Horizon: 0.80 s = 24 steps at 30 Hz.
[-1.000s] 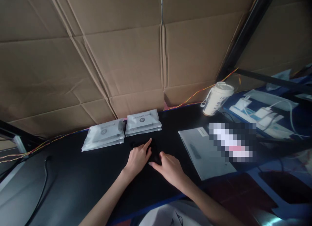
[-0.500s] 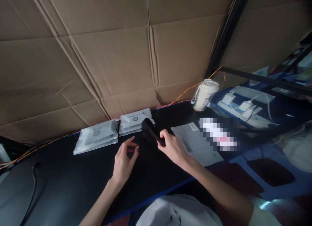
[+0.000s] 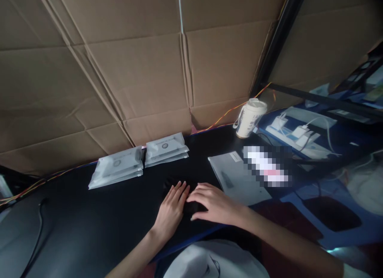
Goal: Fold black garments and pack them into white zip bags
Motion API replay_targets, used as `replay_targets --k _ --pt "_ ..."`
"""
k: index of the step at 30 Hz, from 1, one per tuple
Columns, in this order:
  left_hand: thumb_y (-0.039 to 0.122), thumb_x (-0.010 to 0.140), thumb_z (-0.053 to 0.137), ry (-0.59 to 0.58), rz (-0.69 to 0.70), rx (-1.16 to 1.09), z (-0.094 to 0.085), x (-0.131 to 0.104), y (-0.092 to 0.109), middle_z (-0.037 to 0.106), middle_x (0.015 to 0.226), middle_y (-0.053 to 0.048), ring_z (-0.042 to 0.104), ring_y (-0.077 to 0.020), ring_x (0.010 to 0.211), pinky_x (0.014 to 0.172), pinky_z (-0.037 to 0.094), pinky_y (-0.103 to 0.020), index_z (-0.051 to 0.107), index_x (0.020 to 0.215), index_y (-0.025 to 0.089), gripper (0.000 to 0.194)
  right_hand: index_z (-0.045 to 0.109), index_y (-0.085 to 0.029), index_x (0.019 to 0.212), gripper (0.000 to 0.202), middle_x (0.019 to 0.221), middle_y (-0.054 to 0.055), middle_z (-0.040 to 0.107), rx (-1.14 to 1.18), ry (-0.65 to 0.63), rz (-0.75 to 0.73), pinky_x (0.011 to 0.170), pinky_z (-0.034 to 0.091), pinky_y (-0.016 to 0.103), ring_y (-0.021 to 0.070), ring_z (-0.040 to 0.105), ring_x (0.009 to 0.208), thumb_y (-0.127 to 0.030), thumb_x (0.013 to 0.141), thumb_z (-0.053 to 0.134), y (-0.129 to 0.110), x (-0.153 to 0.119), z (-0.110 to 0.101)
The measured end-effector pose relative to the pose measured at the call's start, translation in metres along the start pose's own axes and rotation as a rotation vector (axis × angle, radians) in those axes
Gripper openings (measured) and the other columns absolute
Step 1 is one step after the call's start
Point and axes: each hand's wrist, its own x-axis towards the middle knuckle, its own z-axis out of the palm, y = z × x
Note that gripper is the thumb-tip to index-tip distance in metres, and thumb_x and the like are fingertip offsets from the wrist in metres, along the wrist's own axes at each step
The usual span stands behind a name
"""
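A soft black cloth item [image 3: 194, 207] lies on the black table, low in contrast against it, so its outline and exact kind are hard to make out. My left hand [image 3: 172, 206] rests flat on it with the fingers stretched out together. From the right, my right hand [image 3: 214, 204] reaches over the same item. Its fingers are slightly bent and the thumb stands apart from them. The two hands' fingertips are close together. Just right of my right hand lies a flat, frosted zip bag [image 3: 239, 182] with a white label.
Two stacks of frosted zip bags, a left stack [image 3: 118, 166] and a right stack [image 3: 166, 148], lie along the cardboard wall [image 3: 134, 70]. At the back right stands a white cup [image 3: 251, 118], near a power strip [image 3: 295, 138]. A black cable [image 3: 41, 230] lies at left.
The black cloth item, held up in my right hand before, is now down on the table. My left hand has moved right and flattened onto it; my right hand has come down.
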Motion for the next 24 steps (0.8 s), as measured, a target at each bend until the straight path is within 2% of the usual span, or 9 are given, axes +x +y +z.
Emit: replay_targets --k 2,5,6,8,11,14,17,20,24 --pt "-0.007 0.067 0.036 -0.007 -0.025 -0.045 0.003 -0.001 0.0 0.05 0.139 -0.013 0.041 -0.0257 0.133 0.106 0.04 -0.044 0.044 0.136 0.011 0.071 0.062 -0.022 0.104 0.031 0.106 0.004 0.068 0.09 0.123 0.171 0.094 0.046 0.031 0.017 0.061 0.102 -0.041 0.081 0.066 0.007 -0.008 -0.011" --pt "-0.01 0.061 0.031 -0.016 -0.097 -0.197 0.001 -0.001 0.0 0.047 0.142 -0.009 0.037 -0.0212 0.135 0.109 0.035 -0.043 0.042 0.138 0.014 0.081 0.059 -0.017 0.107 0.028 0.109 0.011 0.065 -0.165 0.346 0.527 0.088 0.049 0.037 0.0232 0.061 0.103 -0.037 0.089 0.056 0.027 -0.021 -0.014" --pt "-0.01 0.059 0.031 -0.019 -0.132 -0.275 -0.002 0.0 0.0 0.047 0.143 -0.007 0.037 -0.0191 0.135 0.11 0.034 -0.041 0.041 0.138 0.016 0.084 0.058 -0.014 0.109 0.029 0.107 0.015 0.065 -0.292 0.352 0.638 0.085 0.05 0.04 0.0263 0.061 0.102 -0.035 0.089 0.055 0.033 -0.025 -0.012" --pt "-0.008 0.06 0.032 -0.003 -0.235 -0.449 -0.007 0.002 -0.003 0.047 0.143 -0.005 0.039 -0.0166 0.134 0.112 0.032 -0.038 0.041 0.139 0.019 0.084 0.058 -0.01 0.11 0.028 0.1 0.018 0.066 -0.459 0.261 0.773 0.078 0.051 0.041 0.0296 0.063 0.095 -0.029 0.089 0.054 0.043 -0.03 -0.004" --pt "-0.001 0.073 0.041 0.102 -0.475 -0.684 -0.01 0.005 -0.009 0.055 0.135 -0.004 0.048 -0.0205 0.128 0.11 0.034 -0.04 0.048 0.133 0.022 0.065 0.062 -0.01 0.098 0.018 0.091 0.017 0.068 -0.492 0.16 0.784 0.075 0.053 0.038 0.0272 0.065 0.089 -0.013 0.087 0.048 0.047 -0.031 0.006" --pt "0.023 0.086 0.052 0.319 -0.779 -0.884 -0.008 0.007 -0.011 0.065 0.121 -0.008 0.056 -0.0285 0.119 0.102 0.042 -0.046 0.056 0.125 0.017 0.039 0.064 -0.01 0.092 0.023 0.094 0.018 0.069 -0.479 0.12 0.744 0.077 0.053 0.035 0.0263 0.065 0.092 0.0 0.081 0.047 0.041 -0.029 0.012" --pt "0.038 0.09 0.05 0.56 -0.926 -0.963 -0.007 0.011 -0.003 0.062 0.124 -0.009 0.052 -0.0295 0.123 0.104 0.039 -0.047 0.055 0.126 0.018 0.041 0.064 -0.009 0.098 0.034 0.107 0.021 0.067 -0.451 0.075 0.687 0.078 0.054 0.034 0.029 0.063 0.103 0.009 0.072 0.049 0.031 -0.028 0.013" --pt "0.04 0.09 0.051 0.629 -0.78 -0.919 -0.011 0.02 0.012 0.053 0.136 -0.007 0.044 -0.0282 0.13 0.109 0.035 -0.046 0.052 0.13 0.023 0.043 0.063 -0.01 0.103 0.043 0.109 0.018 0.067 -0.358 0.047 0.604 0.079 0.053 0.03 0.0261 0.062 0.107 0.013 0.07 0.046 0.022 -0.028 0.011" --pt "0.033 0.093 0.047 0.438 -0.348 -0.849 -0.011 0.031 0.029 0.041 0.146 -0.008 0.039 -0.0273 0.134 0.11 0.032 -0.049 0.046 0.135 0.026 0.042 0.066 -0.017 0.096 0.037 0.09 0.007 0.073 -0.126 0.078 0.559 0.072 0.052 0.026 0.0187 0.068 0.083 0.007 0.077 0.044 0.017 -0.026 0.0"
